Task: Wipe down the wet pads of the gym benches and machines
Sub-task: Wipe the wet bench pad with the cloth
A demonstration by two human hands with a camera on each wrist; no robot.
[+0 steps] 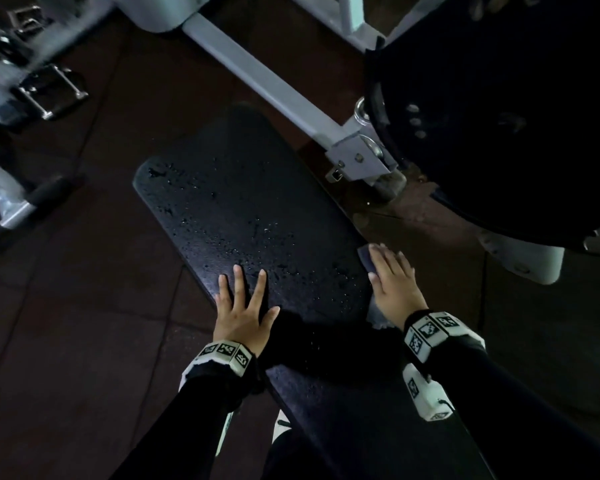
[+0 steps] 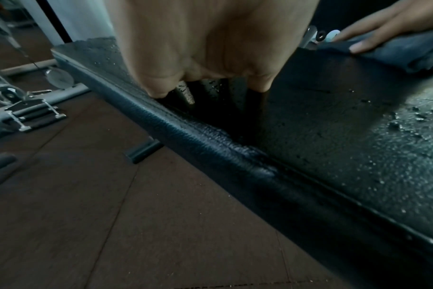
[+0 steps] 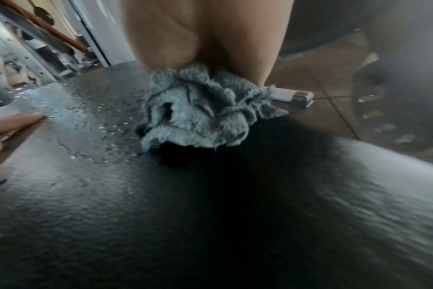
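Note:
A black bench pad [image 1: 243,202] runs through the middle, beaded with water drops over its far half. My left hand [image 1: 243,306] lies flat on its left edge with the fingers spread and holds nothing. My right hand [image 1: 394,285] presses a grey-blue cloth [image 1: 365,259] onto the pad's right edge, fingers straight over it. In the right wrist view the cloth [image 3: 198,117] bunches under my palm [image 3: 205,35] on the wet pad [image 3: 161,195]. The left wrist view shows the pad's stitched side [image 2: 210,148] and the right hand [image 2: 383,25] on the cloth [image 2: 396,52].
A grey machine beam [image 1: 267,84] crosses just beyond the bench. A large black round part [image 1: 499,116] of the machine hangs close at the right. A cable handle [image 1: 49,91] and a grey bar [image 1: 25,209] stand at the left over the brown floor [image 1: 66,306].

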